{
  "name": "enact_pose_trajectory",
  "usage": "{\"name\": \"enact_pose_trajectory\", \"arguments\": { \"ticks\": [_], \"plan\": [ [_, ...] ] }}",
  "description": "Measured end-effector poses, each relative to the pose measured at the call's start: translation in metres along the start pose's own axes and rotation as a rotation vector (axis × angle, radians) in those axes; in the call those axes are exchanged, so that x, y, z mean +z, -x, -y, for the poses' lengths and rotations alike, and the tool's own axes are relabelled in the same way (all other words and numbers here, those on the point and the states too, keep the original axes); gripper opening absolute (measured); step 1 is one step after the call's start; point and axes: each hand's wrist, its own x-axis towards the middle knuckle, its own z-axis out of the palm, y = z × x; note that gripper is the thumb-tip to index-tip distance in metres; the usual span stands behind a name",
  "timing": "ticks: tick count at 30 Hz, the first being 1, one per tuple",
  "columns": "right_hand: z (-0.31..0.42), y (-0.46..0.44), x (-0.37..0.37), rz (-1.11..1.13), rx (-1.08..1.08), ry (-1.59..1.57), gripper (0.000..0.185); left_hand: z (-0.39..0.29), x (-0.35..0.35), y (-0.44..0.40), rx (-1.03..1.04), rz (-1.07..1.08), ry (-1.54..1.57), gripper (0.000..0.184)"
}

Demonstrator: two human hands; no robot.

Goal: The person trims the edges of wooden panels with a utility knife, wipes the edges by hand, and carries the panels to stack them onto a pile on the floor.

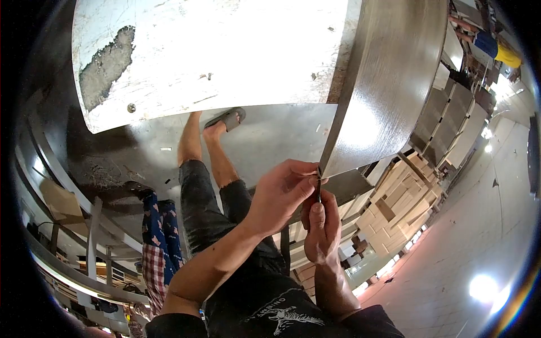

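Note:
My left hand (284,194) is closed, with thumb and forefinger pinched around the upper end of a thin dark strip (319,190), right at the lower corner of a brown wood-grain panel (389,79). Just below it, my right hand (323,231) grips the strip's lower end, the thumb lying along it. What the strip is exactly is too small to tell. The panel's face is glossy, and its near corner meets my left fingertips. A worn white board (225,50) with a grey bare patch lies beside the panel.
Another person's patterned trousers (160,225) show at the left, near a curved metal frame (84,208). Stacked wooden panels (403,200) stand at the right. A person in a yellow top (507,54) is farther off. Small scraps lie on the grey floor (270,135).

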Motion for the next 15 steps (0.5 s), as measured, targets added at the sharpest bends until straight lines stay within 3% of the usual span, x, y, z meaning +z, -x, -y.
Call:
{"name": "enact_pose_trajectory", "arguments": {
  "ticks": [9, 15],
  "plan": [
    [-0.002, 0.0, 0.0, 0.018, 0.107, -0.036, 0.039, -0.002, 0.0, -0.002, 0.017, -0.023, -0.017, 0.024],
    [0.001, 0.001, -0.003, 0.04, 0.149, -0.057, 0.043, -0.018, 0.009, 0.002, -0.063, -0.087, -0.231, 0.025]
  ]
}}
